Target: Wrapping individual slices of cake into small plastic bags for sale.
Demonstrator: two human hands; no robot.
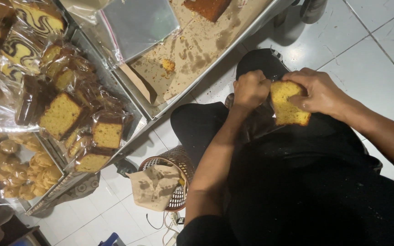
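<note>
While many clear-wrapped yellow cake slices (pixel 76 125) lie piled at left, the right hand (pixel 319 93) grips a bare yellow cake slice (pixel 287 105) and the clenched left hand (pixel 250 89) pinches its wrapping, judged unfinished.

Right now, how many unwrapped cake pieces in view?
3. One slice held between the left hand and right hand; one piece at the tray's top edge; one small chunk mid-tray. Wrapped ones excluded.

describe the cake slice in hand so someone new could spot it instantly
Start at the metal tray lined with crumb-stained brown paper at top centre, then drop down-right to the person's lap, where two hands meet. The slice sits between the left hand and right hand. Unlike the slices on the left, it is bare yellow cake, not bagged in clear plastic.
</note>
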